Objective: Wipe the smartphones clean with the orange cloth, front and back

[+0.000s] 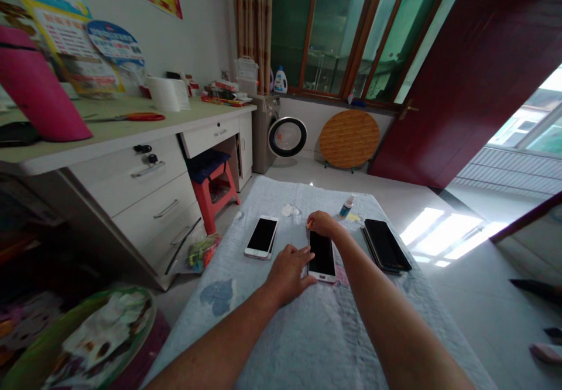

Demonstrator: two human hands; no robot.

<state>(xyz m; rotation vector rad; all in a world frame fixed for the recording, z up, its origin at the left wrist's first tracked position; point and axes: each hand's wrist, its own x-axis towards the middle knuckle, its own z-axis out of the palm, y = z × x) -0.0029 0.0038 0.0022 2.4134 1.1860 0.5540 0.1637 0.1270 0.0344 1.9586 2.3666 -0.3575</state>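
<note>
Two hands work the middle phone (322, 255) on the tabletop (307, 331): left hand (287, 273), fingers flat, steadies its seven-o'clock edge, while right hand (322, 223), pinching something small, meets its twelve-o'clock end, needing steady alignment.

The cloth (307, 331) is pale blue-grey with a darker blue heart-like patch. The middle phone (322, 255) has a black screen in a white frame; the left phone (262, 236) is white too, also black-screened. The right phones (386, 245) are all black. The stool (213, 182) is red with a dark blue top. The scissors (140, 117) have orange-red handles. The door (474, 68) is deep maroon.
</note>
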